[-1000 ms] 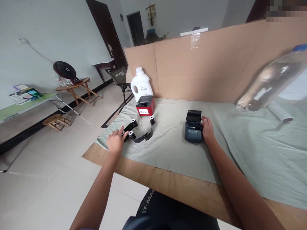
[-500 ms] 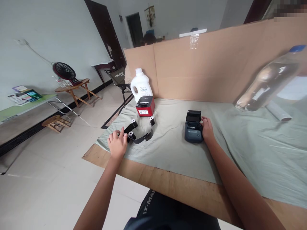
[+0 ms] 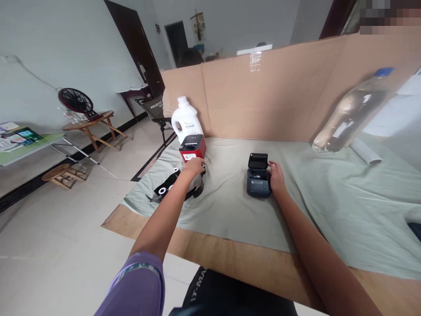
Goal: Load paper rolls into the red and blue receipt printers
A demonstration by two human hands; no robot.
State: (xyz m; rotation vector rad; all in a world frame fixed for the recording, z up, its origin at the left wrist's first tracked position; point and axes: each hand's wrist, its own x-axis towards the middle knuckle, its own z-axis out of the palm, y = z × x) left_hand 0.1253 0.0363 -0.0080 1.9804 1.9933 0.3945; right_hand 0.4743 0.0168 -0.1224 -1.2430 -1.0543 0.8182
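Observation:
My left hand point(image 3: 194, 166) reaches across the cloth, its fingers bent round the rightmost small roll of black strip point(image 3: 203, 166), which they mostly cover. Other black rolls with white ends point(image 3: 162, 191) lie to the left of my forearm, their strip unwound in loops and partly hidden behind it. My right hand point(image 3: 276, 175) grips the right side of a dark blue portable printer point(image 3: 259, 188), whose black lid point(image 3: 258, 161) stands raised. Just beyond my left hand is a red and black box-shaped printer point(image 3: 192, 147) with a white label.
A white jug point(image 3: 187, 120) stands behind the red printer. Cardboard point(image 3: 263, 101) walls the table's far side. At right, a tilted clear bottle point(image 3: 353, 116) and a white tube point(image 3: 366, 151) lie near one another. Green cloth point(image 3: 226, 206) covers the board.
My left hand has moved right and away from me, from the left rolls to the rightmost one. The strip has shifted. My right hand stays at the portable printer; the view has turned slightly right.

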